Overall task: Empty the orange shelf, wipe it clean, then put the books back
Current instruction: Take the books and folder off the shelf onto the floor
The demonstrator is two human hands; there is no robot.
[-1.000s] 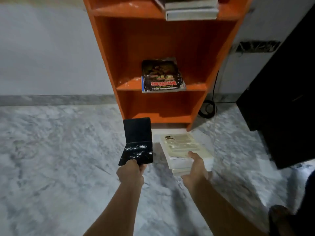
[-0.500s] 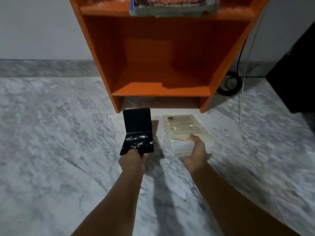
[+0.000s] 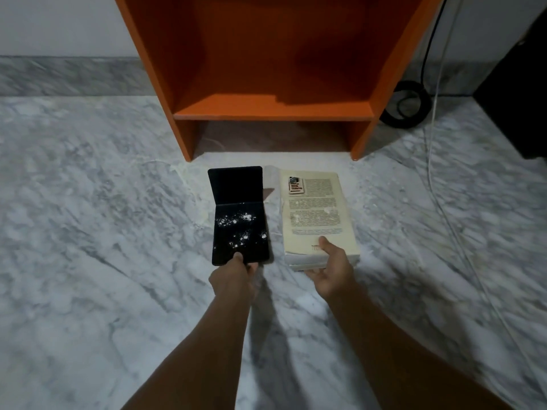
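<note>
Both hands loaded: my left hand [image 3: 233, 279] pinches a black hinged case [image 3: 239, 223]; my right hand [image 3: 333, 269] grips the book stack [image 3: 316, 214], thumb on top, orange shelf [image 3: 272, 109] at 12 o'clock. Keep stack level, supported underneath.

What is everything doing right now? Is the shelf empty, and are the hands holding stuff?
orange shelf: the part in view has nothing on it.
black folded sheet: bent open, white crumbs on its lower half.
books: closed, stacked, back cover up.
left hand: pinches the sheet's near edge.
right hand: grips the books, thumb on top.
black cable: coiled on the floor.
</note>
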